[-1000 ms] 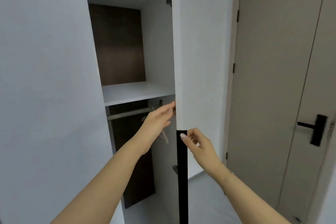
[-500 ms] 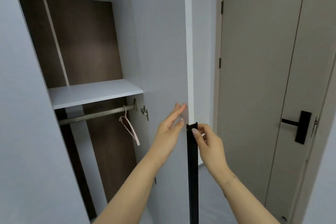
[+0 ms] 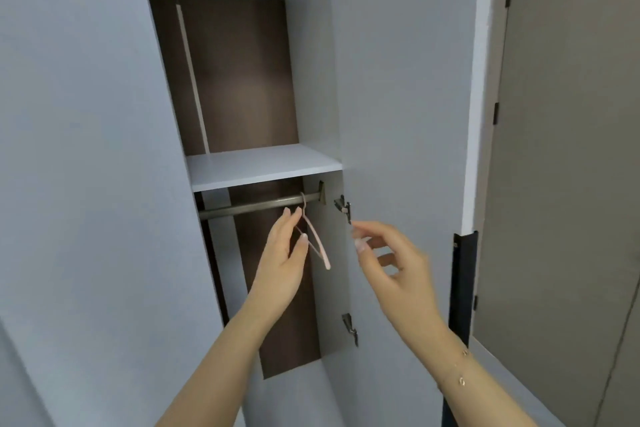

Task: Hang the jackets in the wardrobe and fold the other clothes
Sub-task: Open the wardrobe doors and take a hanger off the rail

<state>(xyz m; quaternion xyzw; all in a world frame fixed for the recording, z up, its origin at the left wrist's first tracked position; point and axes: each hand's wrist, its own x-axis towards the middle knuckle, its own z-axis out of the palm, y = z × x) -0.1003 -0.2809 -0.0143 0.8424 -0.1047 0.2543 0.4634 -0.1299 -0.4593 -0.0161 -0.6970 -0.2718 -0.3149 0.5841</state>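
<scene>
Hanging from the rail (image 3: 263,206) inside the wardrobe (image 3: 86,149), one pink hanger (image 3: 317,241) has its hook over the rail near the rail's right end, just left of the bracket (image 3: 322,192). Hanger body slopes down to the right below the rail. Left hand (image 3: 282,260) is raised below the rail, fingers straight and close together, thumb against the hanger's lower arm and fingertips beside its neck; touching it, not curled round it. Right hand (image 3: 384,260) is to the right of the rail, in front of the door (image 3: 398,114), fingers spread and loosely bent, holding nothing. A thin bracelet (image 3: 462,371) sits on the right wrist. Shelf (image 3: 259,165), white, lies directly above the rail. Three hinges show on the door's inner edge; the middle hinge (image 3: 343,206) is level with the rail. Black handle (image 3: 462,281) runs down the door's outer edge, below rail height. No jacket in view.
</scene>
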